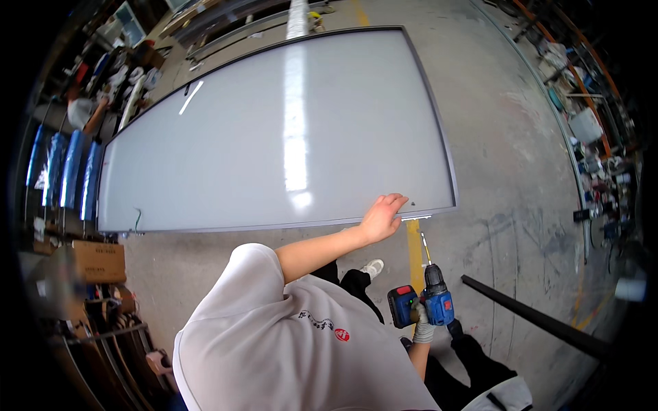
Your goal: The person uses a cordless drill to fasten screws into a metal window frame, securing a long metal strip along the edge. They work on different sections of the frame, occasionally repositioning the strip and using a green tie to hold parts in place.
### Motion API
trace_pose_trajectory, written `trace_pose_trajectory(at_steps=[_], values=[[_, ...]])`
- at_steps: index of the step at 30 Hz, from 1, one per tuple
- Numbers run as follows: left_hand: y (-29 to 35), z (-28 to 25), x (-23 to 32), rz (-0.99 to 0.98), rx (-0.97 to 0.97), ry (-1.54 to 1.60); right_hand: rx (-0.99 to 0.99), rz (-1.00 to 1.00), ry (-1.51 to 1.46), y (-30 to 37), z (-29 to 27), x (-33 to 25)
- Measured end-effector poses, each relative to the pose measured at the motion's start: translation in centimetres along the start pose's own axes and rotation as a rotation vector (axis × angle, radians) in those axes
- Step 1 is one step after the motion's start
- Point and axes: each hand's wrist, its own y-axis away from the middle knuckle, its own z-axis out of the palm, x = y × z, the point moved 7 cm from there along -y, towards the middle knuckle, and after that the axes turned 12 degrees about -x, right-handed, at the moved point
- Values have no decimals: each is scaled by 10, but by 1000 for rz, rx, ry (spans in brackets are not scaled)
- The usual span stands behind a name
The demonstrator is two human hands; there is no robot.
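Note:
A large pale-grey glossy panel (226, 151) in a thin dark frame lies flat in front of me. My left hand (384, 218) rests on its near edge towards the right corner, bare, with the fingers stretched over the surface. Just beyond the fingertips is a small dark piece (412, 203). A light metal strip (416, 218) shows along the frame's outer side there. Below the edge, my right hand (423, 325), in a light glove, is closed round the handle of a blue and black cordless drill (439, 298). Its long bit (425, 248) points towards the strip, apart from it.
A long dark bar (534, 318) sticks out at the lower right. Blue-wrapped rolls (70, 168) and a cardboard box (99, 262) stand on the left. Another person (82, 113) is at the far left. Cluttered racks (589, 123) line the right.

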Motion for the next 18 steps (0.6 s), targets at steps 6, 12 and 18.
trace_pose_trajectory(at_steps=[6, 12, 18], values=[[82, -37, -15, -22, 245, 43, -139, 18, -77, -17, 2, 17], [196, -75, -70, -196, 273, 220, -359, -22, -609, -34, 72, -159], [349, -114, -150, -394, 58, 175, -632, -101, -732, -38, 236, -283]])
